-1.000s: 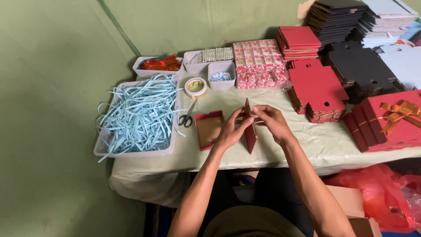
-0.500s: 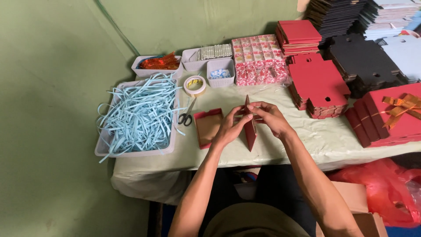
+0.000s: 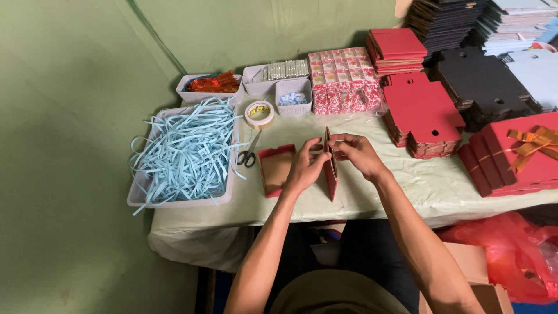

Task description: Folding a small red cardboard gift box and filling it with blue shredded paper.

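Observation:
A flat red cardboard box blank (image 3: 331,171) stands on edge over the table, pinched between both hands. My left hand (image 3: 306,166) grips its left face and my right hand (image 3: 357,154) holds its top right side. Just left of my left hand lies an open red box tray (image 3: 273,168) with a brown inside. The blank's lower edge reaches toward the table's front.
A grey tray of pale blue paper shreds (image 3: 186,154) sits at left, with scissors (image 3: 249,152) and a tape roll (image 3: 259,113) beside it. Small bins, a patterned packet block (image 3: 343,81), stacks of red blanks (image 3: 421,113) and finished red boxes with a gold bow (image 3: 526,148) fill the right.
The hands and the upright red blank have stayed nearly in place; the fingers shifted slightly along its top edge. The view has tilted a little.

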